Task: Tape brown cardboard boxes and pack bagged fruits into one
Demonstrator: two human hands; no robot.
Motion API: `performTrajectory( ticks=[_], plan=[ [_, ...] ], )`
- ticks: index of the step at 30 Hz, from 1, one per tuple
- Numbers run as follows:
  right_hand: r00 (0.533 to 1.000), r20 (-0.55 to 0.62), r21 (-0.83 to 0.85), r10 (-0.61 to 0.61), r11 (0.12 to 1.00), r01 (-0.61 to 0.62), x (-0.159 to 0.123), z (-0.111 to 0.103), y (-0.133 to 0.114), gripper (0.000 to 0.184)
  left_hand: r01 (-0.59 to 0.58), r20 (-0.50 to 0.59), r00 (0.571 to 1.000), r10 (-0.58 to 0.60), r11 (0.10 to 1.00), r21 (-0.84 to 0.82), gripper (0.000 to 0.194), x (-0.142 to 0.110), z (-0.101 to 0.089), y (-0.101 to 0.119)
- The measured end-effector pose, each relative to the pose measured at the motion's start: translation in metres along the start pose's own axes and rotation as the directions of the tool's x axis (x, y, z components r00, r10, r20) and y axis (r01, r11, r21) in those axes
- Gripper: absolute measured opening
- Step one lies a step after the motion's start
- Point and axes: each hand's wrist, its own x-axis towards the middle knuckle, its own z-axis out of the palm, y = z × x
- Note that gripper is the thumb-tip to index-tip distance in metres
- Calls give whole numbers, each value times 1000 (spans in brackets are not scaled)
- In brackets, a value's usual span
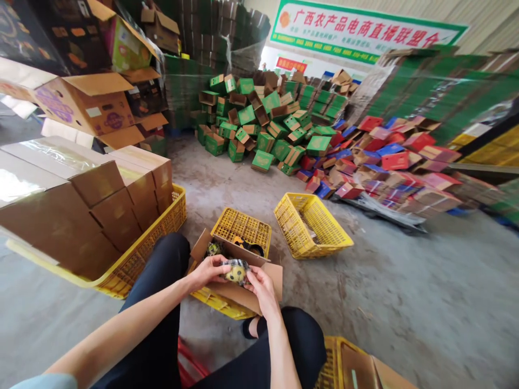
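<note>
Both of my hands hold a small round yellow fruit in a dark net sleeve [236, 270] above an open cardboard box [239, 294]. My left hand [208, 270] grips its left side with curled fingers. My right hand [259, 286] pinches its right side. The box rests on a yellow plastic crate [243, 229] between my knees. Another wrapped fruit [213, 248] lies in the box's far left corner.
A yellow crate [141, 254] stacked with sealed brown cartons [81, 194] stands at my left. A tilted yellow crate [310, 224] lies ahead on the concrete floor. Piles of green boxes [263, 119] and red and blue boxes [385, 162] fill the back. Another yellow crate [338, 362] holding a carton sits by my right knee.
</note>
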Motion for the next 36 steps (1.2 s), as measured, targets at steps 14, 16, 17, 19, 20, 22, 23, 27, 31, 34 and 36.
performTrajectory(
  ticks=[14, 16, 17, 19, 20, 22, 23, 27, 31, 34, 36],
  plan=[
    [997, -54, -51, -54, 997, 51, 6, 8, 1, 47, -56, -22, 998, 52, 978, -202, 49, 9, -6, -19],
    [997, -62, -62, -54, 997, 50, 6, 8, 1, 48, -54, -29, 998, 49, 977, -205, 49, 8, -6, -20],
    [996, -65, -71, -60, 996, 55, 6, 8, 0, 48, -53, -31, 998, 47, 978, -204, 49, 8, -6, -20],
    [995, -62, -88, -79, 993, 74, 7, 7, 0, 49, -49, -29, 999, 44, 979, -200, 51, 7, -7, -19],
    [994, -59, -96, -93, 992, 88, 7, 7, 0, 49, -44, -25, 999, 40, 979, -198, 55, 6, -8, -19],
    [991, -52, -105, -121, 988, 115, 7, 6, 1, 48, -18, -2, 1000, 18, 981, -194, 66, 5, -9, -17],
    [990, -47, -110, -131, 986, 125, 6, 6, 1, 48, 3, 15, 1000, 0, 982, -191, 71, 4, -10, -17],
    [994, -4, -124, -113, 986, 112, -1, 5, 0, 45, 142, 25, 990, -140, 968, -208, 79, 4, -11, -18],
    [987, 65, -104, -144, 983, 150, -7, 5, -6, 37, 265, -12, 961, -277, 932, -248, 92, 8, -11, -22],
    [962, 118, -146, -246, 954, 262, -9, 4, -11, 26, 274, 12, 960, -279, 936, -222, 83, 9, -10, -22],
    [939, 162, -203, -302, 921, 332, -8, 3, -12, 22, 234, -7, 970, -243, 943, -235, 74, 8, -8, -21]
  ],
)
